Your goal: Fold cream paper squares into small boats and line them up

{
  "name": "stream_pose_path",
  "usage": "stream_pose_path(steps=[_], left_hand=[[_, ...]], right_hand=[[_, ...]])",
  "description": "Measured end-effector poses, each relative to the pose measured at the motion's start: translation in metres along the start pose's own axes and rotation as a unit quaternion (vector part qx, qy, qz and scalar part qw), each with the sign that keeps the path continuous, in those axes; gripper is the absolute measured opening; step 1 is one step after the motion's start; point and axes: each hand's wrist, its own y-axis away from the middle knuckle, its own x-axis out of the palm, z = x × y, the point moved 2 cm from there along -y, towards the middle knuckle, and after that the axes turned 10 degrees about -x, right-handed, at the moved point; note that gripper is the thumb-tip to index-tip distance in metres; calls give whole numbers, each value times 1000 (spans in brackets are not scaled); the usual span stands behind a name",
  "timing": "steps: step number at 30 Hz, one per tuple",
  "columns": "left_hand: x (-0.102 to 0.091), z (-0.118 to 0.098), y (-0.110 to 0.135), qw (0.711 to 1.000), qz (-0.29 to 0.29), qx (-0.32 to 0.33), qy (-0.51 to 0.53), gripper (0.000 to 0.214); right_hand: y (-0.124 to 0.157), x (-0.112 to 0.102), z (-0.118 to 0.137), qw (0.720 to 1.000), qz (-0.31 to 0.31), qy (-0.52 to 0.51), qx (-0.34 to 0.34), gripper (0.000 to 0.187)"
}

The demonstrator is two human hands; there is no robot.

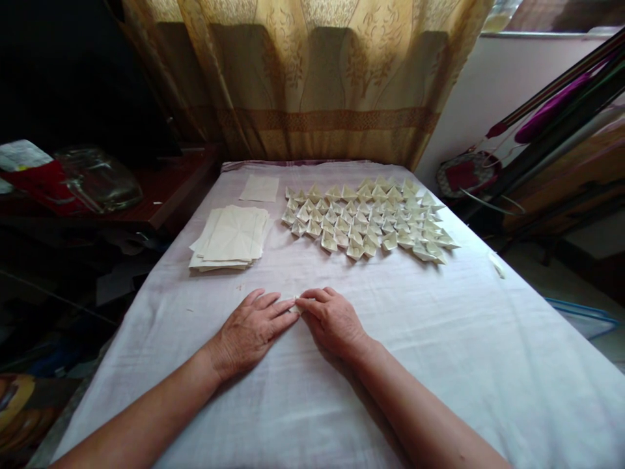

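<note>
My left hand point(251, 329) and my right hand point(332, 320) rest side by side on the white cloth point(439, 352), fingertips meeting over a small piece of white paper point(295, 303) that they mostly hide. The left fingers lie stretched flat on it. The right fingers are curled and pinch its edge. Beyond the hands, several small folded paper boats point(368, 218) are laid out in rows. To their left lies a stack of creased paper sheets point(232, 238), with a single sheet point(260, 188) behind it.
A patterned curtain point(317, 78) hangs behind the cloth-covered surface. A dark wooden side table point(161, 189) with a glass jar point(100, 179) stands at the left. Rods and a purple handle point(551, 107) lean at the right. A small white scrap point(498, 266) lies near the right edge.
</note>
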Motion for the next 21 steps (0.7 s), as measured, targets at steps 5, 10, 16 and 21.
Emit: stream_pose_path(steps=[5,10,16,21], left_hand=[[3,3,-5,1000,-4,-8,13,45],[5,2,-2,999,-14,-39,22,44],[10,0,-1,999,-13,-43,18,43],[7,-1,-5,1000,-4,-28,11,42]], right_hand=[[-5,-3,2,998,48,39,29,28],[-6,-6,-1,998,46,35,23,24],[-4,-1,0,997,36,67,19,26],[-9,2,2,992,75,97,24,23]])
